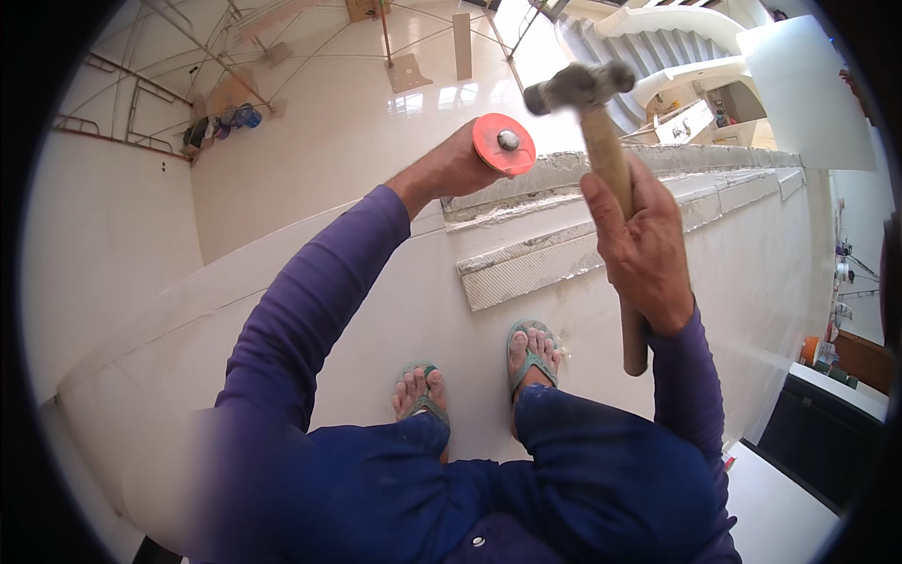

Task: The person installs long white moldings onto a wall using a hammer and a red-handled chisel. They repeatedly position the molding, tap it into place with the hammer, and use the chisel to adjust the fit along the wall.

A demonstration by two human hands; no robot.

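Fingers of the right hand [648,249] wrap the wooden handle of a hammer [611,155], thumb along the near face. Head is up at the far end, tilted slightly left; handle butt sticks out below the fist on the near side. Left hand [451,169] is closed behind a round red guard [489,152], with a rounded metal end [508,140] poking through the middle. Probably a chisel, but the shaft is hidden under the disc, so can't confirm. Hammer head sits right of the guard and apart from it, no contact.

Both tools are over the left end of a raised masonry ledge [564,169], rough and broken along its top. Ridged tile strip [531,268] runs along its near side, heading off to the right. Pale dusty floor [366,282] on the near side. Both feet there, in green flip-flops [519,377], toes dusted white. Purple sleeves [305,287], blue trousers [601,442].

Surroundings: metal frames and a blue bucket [248,116] far left, brown board [462,45] lying far, curved staircase [658,52] far right, black box-like unit [819,432] near right.
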